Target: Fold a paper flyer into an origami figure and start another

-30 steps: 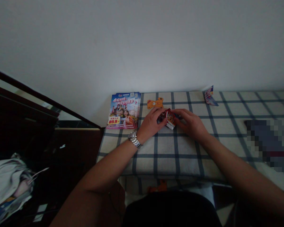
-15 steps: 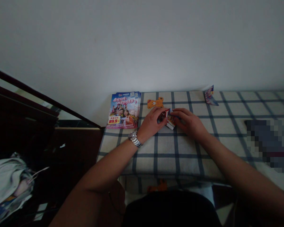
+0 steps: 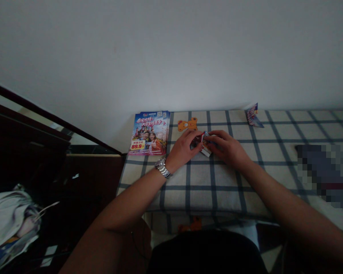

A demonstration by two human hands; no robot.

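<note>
Both hands meet on a small folded piece of printed paper (image 3: 206,149) with red, blue and white parts, resting on or just above the checked cloth. My left hand (image 3: 186,145), with a silver watch at its wrist, pinches its left side between thumb and fingers. From the right, my right hand (image 3: 227,147) grips the top and right side with curled fingers. Much of the paper is hidden behind the fingers. A stack of colourful flyers (image 3: 149,133) lies to the left of my left hand.
A checked tablecloth (image 3: 177,194) covers the table, with a bear figure (image 3: 188,124) beyond my left hand. A folded flyer (image 3: 254,115) stands near the wall. A blurred dark object (image 3: 322,171) lies at right; a pale bag (image 3: 11,220) is at lower left.
The fingers of my right hand have shifted slightly on the folded paper, and its top edge looks a little different. Everything else stays in place.
</note>
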